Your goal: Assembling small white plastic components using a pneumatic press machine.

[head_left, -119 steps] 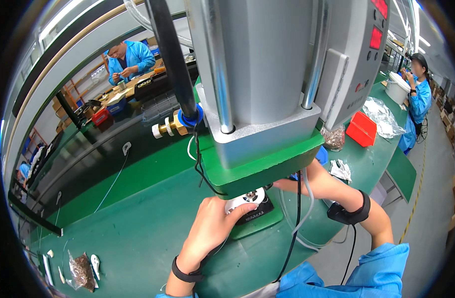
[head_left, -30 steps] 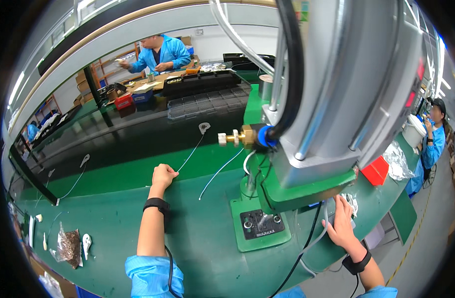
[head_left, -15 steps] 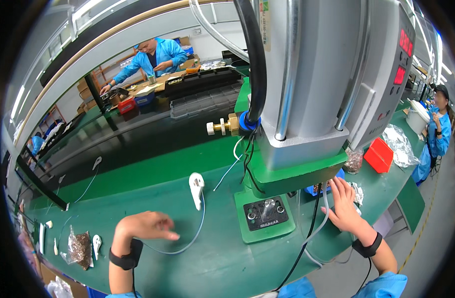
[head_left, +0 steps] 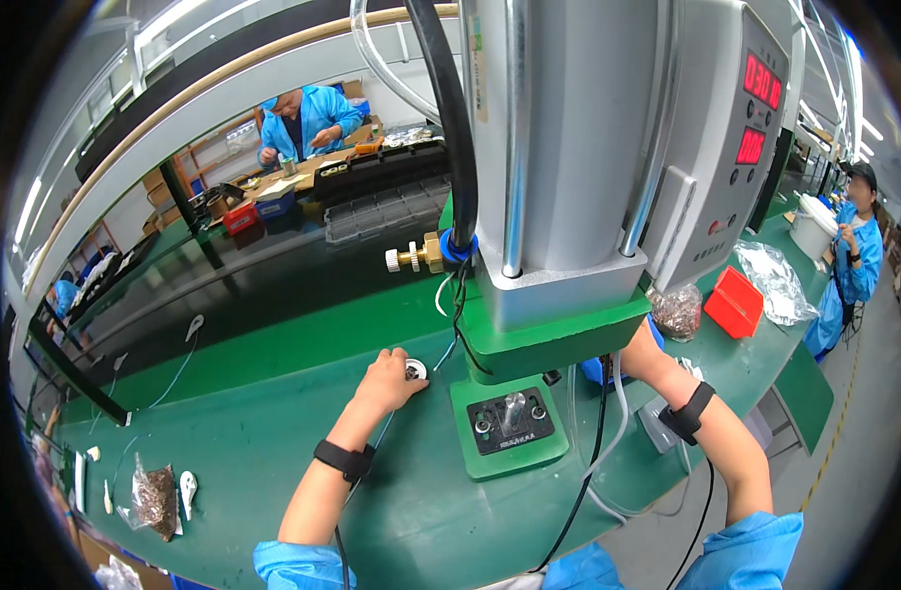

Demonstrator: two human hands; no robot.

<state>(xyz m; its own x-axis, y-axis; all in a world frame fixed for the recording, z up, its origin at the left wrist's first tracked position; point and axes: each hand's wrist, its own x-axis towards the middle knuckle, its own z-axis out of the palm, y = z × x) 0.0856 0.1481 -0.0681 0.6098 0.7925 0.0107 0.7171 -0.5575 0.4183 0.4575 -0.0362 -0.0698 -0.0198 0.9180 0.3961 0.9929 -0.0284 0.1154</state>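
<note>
Left of a pneumatic press (head_left: 559, 167), my left hand (head_left: 384, 382) is closed round a white plastic part with a round end (head_left: 417, 370). Its thin blue-grey cable trails down past my wrist. Most of the part is covered by my fingers. My right hand (head_left: 642, 356) reaches over a blue bin (head_left: 598, 370), behind the press's green body, which hides its fingers. On the green base, a black fixture plate (head_left: 510, 421) carries a clear upright piece (head_left: 513, 408); nothing of mine touches it.
Bags of small brown pieces (head_left: 155, 500) (head_left: 677, 313) lie at the left and right. A red bin (head_left: 734, 303) and clear plastic bag (head_left: 777, 283) stand right. Hoses (head_left: 623, 413) hang beside the press. Co-workers (head_left: 313, 118) (head_left: 854, 236) are across and at the right.
My left hand has moved right and away from me, taking hold of the white part. The right hand has gone farther behind the press, over the blue bin. The view shifted slightly.
</note>
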